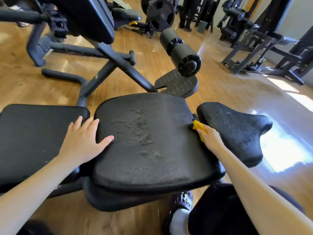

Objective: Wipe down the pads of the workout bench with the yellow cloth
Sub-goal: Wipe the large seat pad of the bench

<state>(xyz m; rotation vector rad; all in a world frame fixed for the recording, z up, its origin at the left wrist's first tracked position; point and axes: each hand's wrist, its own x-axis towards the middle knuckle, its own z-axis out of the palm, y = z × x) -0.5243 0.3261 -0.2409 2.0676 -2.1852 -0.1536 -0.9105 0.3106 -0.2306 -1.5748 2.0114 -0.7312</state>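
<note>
The bench carries three black pads in a row: a flat left pad (33, 139), a wide centre pad (152, 143) and a narrow right pad (237, 131). The centre pad shows a patch of fine droplets or residue near its middle; which of the two cannot be determined from this view. The left hand (84, 141) lies flat at the 9 o'clock edge of the centre pad, fingers straight and spread apart, bridging the gap between the left and centre pads, with the thumb extended toward the pad's middle. The right hand (210, 137) is at the 3 o'clock edge of the centre pad, fingers curled and clamped on the cloth (197, 126). The cloth is yellow, bunched, and pressed into the gap between the centre and right pads, with a small portion protruding beyond the fingertips toward 11 o'clock. Both forearms enter from the lower frame edge. A roller (181, 51) and a footplate (177, 83) sit at 12 o'clock beyond the centre pad. A weight plate (160, 14) stands farther back on the wooden floor (220, 92). Sunlight falls on the floor at 3 o'clock.
</note>
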